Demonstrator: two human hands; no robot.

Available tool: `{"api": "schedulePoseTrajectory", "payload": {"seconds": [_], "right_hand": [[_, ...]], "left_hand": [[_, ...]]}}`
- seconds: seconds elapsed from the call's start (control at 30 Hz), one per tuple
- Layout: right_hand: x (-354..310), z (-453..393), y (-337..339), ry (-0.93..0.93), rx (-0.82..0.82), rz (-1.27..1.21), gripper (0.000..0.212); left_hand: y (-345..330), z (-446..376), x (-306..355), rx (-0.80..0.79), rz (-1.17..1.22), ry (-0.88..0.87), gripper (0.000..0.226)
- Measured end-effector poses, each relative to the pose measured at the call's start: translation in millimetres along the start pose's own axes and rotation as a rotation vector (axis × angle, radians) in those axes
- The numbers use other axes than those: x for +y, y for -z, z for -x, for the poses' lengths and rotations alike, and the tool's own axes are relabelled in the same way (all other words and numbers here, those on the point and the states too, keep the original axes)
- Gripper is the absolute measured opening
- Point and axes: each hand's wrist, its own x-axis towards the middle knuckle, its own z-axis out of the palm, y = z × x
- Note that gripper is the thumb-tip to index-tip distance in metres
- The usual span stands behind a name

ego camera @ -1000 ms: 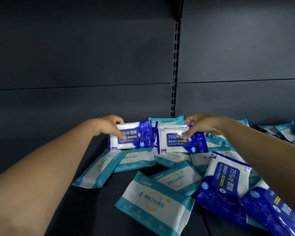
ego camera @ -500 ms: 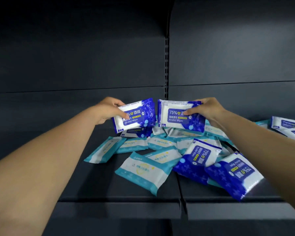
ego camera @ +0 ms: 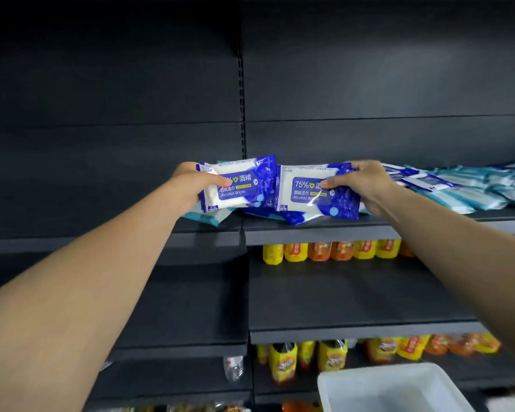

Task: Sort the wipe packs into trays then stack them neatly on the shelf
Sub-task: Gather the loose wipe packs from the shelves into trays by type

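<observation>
The dark shelf (ego camera: 315, 230) runs across in front of me, teal packs (ego camera: 470, 191) piled along its right part, yellow and orange bags (ego camera: 333, 249) on the tier below and a white tray (ego camera: 393, 388) at the bottom right. My left hand (ego camera: 191, 185) pinches one blue pack (ego camera: 238, 185) — "Alcohol Wipes" — above the shelf edge; my right hand (ego camera: 366, 185) grips another (ego camera: 312, 193), marked "75%".

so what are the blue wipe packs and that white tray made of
Blue wipe packs: thin glossy plastic film, judging by the crinkles and glare streaks. White tray: probably rigid, smooth, matte plastic, with rounded moulded corners; it is blurred, so less certain.
</observation>
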Motion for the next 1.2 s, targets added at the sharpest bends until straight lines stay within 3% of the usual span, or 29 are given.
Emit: {"api": "schedulePoseTrajectory", "payload": {"seconds": [0.13, 0.23, 0.3, 0.43, 0.5, 0.6, 0.63, 0.8, 0.87, 1.03, 1.2], "right_hand": [[17, 33, 52, -0.068, -0.009, 0.053, 0.087], [34, 56, 94, -0.12, -0.016, 0.018, 0.086], [45, 69, 125, -0.151, -0.032, -0.009, 0.09], [70, 86, 192, -0.164, -0.067, -0.036, 0.124], [77, 97, 226, -0.145, -0.069, -0.03, 0.107], [90, 107, 286, -0.168, -0.094, -0.003, 0.042], [96, 111, 306, -0.178, -0.099, 0.008, 0.033], [130, 125, 400, -0.19, -0.067, 0.022, 0.043], [143, 130, 433, -0.186, -0.085, 0.029, 0.053], [172, 151, 496, -0.238, -0.02, 0.051, 0.05], [211, 168, 550, -0.28, 0.026, 0.012, 0.047]], "left_hand": [[-42, 51, -6, -0.044, 0.068, 0.031, 0.033], [-79, 82, -11, -0.061, 0.102, 0.091, 0.048], [-109, 103, -15, -0.07, 0.111, 0.117, 0.042], [-178, 141, -26, -0.068, 0.149, 0.137, 0.027], [-216, 158, -35, -0.058, 0.164, 0.158, 0.026], [-278, 187, -45, -0.028, 0.188, 0.193, 0.021], [-300, 198, -48, -0.025, 0.198, 0.201, 0.019], [-396, 241, -58, 0.017, 0.244, 0.239, 0.019], [-427, 255, -61, 0.021, 0.232, 0.266, 0.028], [-487, 281, -65, 0.017, 0.18, 0.314, 0.049], [-543, 303, -79, -0.053, 0.161, 0.349, 0.032]]}}
